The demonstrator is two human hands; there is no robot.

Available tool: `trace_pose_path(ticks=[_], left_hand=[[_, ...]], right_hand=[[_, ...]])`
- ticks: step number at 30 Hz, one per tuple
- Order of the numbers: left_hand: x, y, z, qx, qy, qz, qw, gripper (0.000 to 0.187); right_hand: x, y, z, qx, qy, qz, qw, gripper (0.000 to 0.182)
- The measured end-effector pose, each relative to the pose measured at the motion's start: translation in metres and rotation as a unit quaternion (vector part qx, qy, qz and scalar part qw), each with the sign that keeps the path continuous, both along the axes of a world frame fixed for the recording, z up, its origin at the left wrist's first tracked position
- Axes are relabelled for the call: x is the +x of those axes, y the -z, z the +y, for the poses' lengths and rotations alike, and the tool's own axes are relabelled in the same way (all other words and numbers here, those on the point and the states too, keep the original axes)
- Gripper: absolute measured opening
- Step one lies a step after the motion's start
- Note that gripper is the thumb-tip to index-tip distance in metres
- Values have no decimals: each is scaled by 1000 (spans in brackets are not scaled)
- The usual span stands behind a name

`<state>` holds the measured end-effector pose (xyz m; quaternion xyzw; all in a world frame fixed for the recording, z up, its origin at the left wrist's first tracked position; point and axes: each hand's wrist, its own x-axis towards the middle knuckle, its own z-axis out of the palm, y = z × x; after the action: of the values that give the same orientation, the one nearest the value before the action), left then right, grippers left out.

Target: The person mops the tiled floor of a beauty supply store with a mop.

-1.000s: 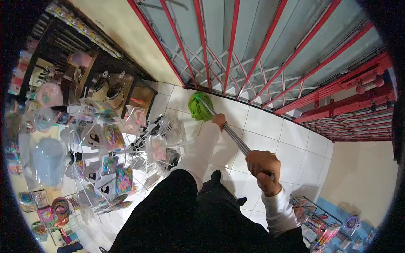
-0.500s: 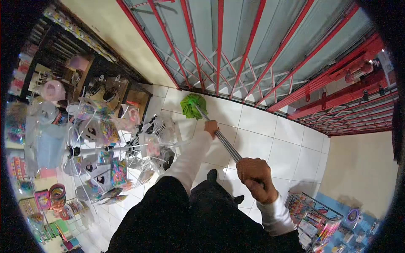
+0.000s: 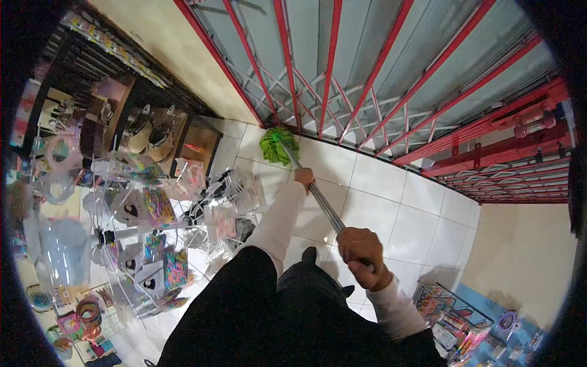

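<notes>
A mop with a bright green fabric head [image 3: 278,147] rests on the white tiles, against the foot of the red folding gate. Its grey metal handle [image 3: 327,208] slants back toward my body. My left hand [image 3: 304,177] is wrapped round the handle a short way above the mop head. Higher up, near the handle's top end, my right hand [image 3: 362,257] is closed round it. Both forearms are in white sleeves.
A red folding gate [image 3: 330,73] crosses the front, before grey panels. Close on my left stands a rack of bagged accessories [image 3: 165,244], with dark wooden shelving [image 3: 128,122] behind. A wire basket of packaged goods [image 3: 452,312] sits at lower right. White floor tiles [image 3: 373,208] lie between.
The mop head has slid a little forward, up against the gate's bottom rail. Both hands have stayed on the handle and moved slightly with it. The view has shifted slightly.
</notes>
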<state>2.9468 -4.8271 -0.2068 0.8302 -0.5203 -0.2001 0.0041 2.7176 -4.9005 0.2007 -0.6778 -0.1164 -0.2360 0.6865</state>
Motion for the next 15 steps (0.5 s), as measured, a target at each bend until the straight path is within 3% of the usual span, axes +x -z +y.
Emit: trace_pose_path(ticks=[2, 3, 5, 6, 10, 11, 15], left_hand=[[10, -13, 0, -17, -37, -1, 999, 21], [12, -58, 3, -29, -8, -16, 999, 23], [10, -83, 0, -25, -30, -1, 999, 27], [8, -79, -5, -18, -38, -1, 999, 27], [-27, -42, -6, -39, -97, 24, 994, 25], [-39, -41, -2, -55, -113, 38, 991, 25], [-105, -70, 13, -135, -174, 124, 968, 21]], right_hand=[[9, 11, 1, 16, 11, -21, 1000, 41], [12, 13, -1, 34, 27, -26, 999, 41], [12, 14, -9, 54, 31, -15, 998, 43], [8, 15, -18, 52, 16, 10, 998, 24], [-26, 4, -14, 43, -3, 38, 998, 15], [-36, -3, -12, -5, -12, 42, 999, 13], [-70, -46, -8, -22, -62, 39, 997, 21]])
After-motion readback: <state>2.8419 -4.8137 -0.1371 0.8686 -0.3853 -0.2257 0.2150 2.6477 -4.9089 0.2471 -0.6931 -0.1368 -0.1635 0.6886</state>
